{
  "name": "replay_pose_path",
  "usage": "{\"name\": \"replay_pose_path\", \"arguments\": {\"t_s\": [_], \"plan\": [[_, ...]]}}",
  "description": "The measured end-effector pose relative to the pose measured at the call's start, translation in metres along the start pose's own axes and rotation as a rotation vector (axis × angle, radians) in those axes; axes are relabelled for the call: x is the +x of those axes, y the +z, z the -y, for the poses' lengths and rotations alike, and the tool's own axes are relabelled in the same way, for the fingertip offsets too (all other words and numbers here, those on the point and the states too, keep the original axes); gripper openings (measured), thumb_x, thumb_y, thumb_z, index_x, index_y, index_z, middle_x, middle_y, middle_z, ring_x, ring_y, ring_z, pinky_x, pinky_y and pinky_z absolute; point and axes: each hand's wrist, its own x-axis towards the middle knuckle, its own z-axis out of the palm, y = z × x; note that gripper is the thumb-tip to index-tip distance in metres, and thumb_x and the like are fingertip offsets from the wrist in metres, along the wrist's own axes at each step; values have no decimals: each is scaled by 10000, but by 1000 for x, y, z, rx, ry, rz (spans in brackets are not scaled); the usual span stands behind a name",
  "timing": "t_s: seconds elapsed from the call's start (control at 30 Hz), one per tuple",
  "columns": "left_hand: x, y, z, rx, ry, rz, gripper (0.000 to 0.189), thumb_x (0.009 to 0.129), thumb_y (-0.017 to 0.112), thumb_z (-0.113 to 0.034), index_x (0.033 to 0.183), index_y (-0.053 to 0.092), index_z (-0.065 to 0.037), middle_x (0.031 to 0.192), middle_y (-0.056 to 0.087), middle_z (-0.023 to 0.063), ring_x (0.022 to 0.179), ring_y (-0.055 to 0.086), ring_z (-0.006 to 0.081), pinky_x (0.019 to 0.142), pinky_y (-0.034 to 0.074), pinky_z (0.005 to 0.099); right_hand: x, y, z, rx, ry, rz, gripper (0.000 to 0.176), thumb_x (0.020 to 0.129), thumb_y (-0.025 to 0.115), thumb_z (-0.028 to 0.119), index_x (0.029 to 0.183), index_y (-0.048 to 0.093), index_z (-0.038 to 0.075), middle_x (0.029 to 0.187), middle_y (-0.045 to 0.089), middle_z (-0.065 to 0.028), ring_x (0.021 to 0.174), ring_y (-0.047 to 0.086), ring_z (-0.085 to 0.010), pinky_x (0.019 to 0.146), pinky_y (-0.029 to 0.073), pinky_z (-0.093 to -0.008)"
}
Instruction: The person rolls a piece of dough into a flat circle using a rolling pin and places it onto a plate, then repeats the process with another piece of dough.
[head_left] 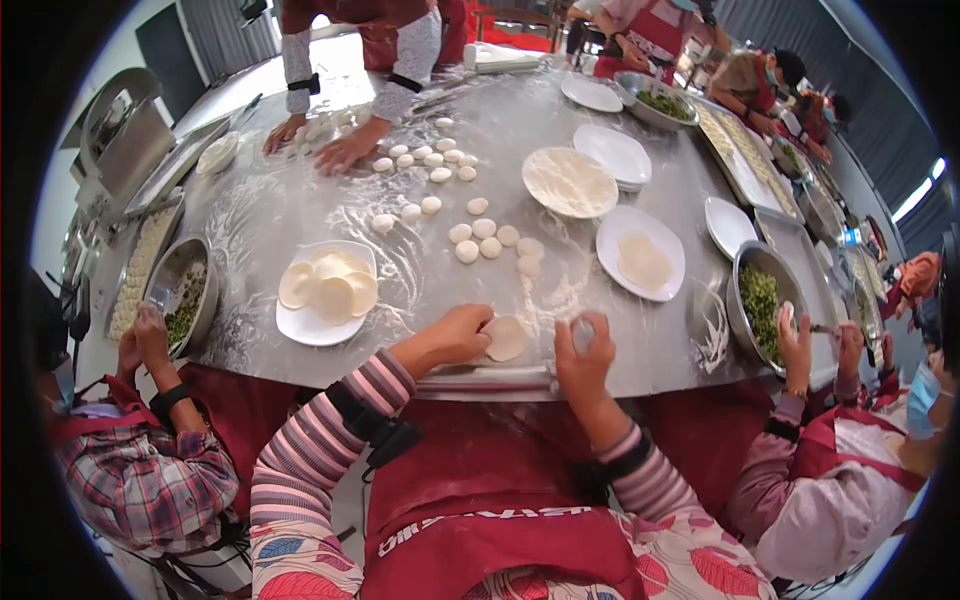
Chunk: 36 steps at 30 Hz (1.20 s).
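Note:
My left hand (458,336) pinches the left edge of a round, flattened dough wrapper (507,339) lying on the metal table near its front edge. To the right of that wrapper, just apart from it, my right hand (585,355) is closed with its fingers curled. A greyish, rounded shape shows between these fingers, too blurred to name. Ahead of my hands lie several small dough pieces (490,247) on the floured surface. Finished-looking thin wrappers (335,285) are stacked on a white plate (300,325) to the left. A single wrapper (645,262) rests on another white plate (660,220) to the right.
A flour-covered plate (570,183) and stacked white plates (612,150) stand farther back. Bowls of green filling flank me, one left (205,310) and one right (745,320), with co-workers' hands beside them. Across the table, another person's hands (350,146) touch dough pieces.

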Motion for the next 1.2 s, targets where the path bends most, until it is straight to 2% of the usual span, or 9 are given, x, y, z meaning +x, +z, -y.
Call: {"name": "replay_pose_path", "arguments": {"t_s": [0.1,0.2,0.4,0.67,0.83,0.93,1.07,1.13,1.2], "plan": [[9,0,-13,130,39,46,178,731,555,-149,808,603,5,788,609,222,777,581,385,699,442,437,31,34,-16,-60,-38,1,240,738,666,100,896,499,30,667,567,-185,598,574,-389,516,445,-407],[23,3,-10,59,63,-86,199,746,559,-168,772,565,29,724,582,224,698,573,356,648,436,399,47,50,-18,-40,-50,6,231,743,659,94,895,497,30,668,563,-189,584,564,-394,517,441,-414],[10,6,7,-24,38,-67,193,741,556,-141,832,563,29,756,583,222,727,576,342,676,438,399,-2,-4,2,44,27,17,221,751,649,96,897,496,30,677,568,-192,594,564,-397,535,446,-416],[23,4,-12,43,58,-65,160,762,521,-95,867,565,18,771,597,206,750,586,321,695,445,390,34,32,-14,-53,34,46,249,728,670,88,896,495,32,725,579,-188,620,579,-386,537,459,-407],[1,5,0,-77,8,-9,167,767,515,-112,842,599,12,835,607,222,827,573,385,724,445,429,-10,-7,2,42,92,37,262,713,677,69,905,501,39,702,579,-155,618,604,-348,543,475,-388],[3,6,-4,82,75,-50,161,788,512,-119,843,590,10,789,605,211,750,587,338,686,451,381,25,27,-15,-74,-30,-4,238,744,649,86,923,500,37,691,571,-184,608,578,-378,536,454,-407],[12,0,-2,86,33,-91,209,790,531,-190,845,600,0,817,608,210,796,578,359,718,444,418,49,55,-22,-86,-80,12,242,753,645,102,936,500,35,718,574,-193,642,574,-391,553,444,-427],[6,3,-2,93,36,-73,220,783,542,-214,844,606,-13,839,608,210,835,569,376,733,438,439,32,44,-31,-96,-98,-16,250,745,649,100,929,500,21,763,582,-181,703,581,-371,608,453,-422],[-8,9,-2,96,31,-104,219,779,548,-218,850,606,-19,843,607,208,838,564,380,729,437,441,10,18,-17,-17,-14,-11,260,710,667,38,901,492,32,710,563,-141,594,581,-296,549,460,-368]]}}
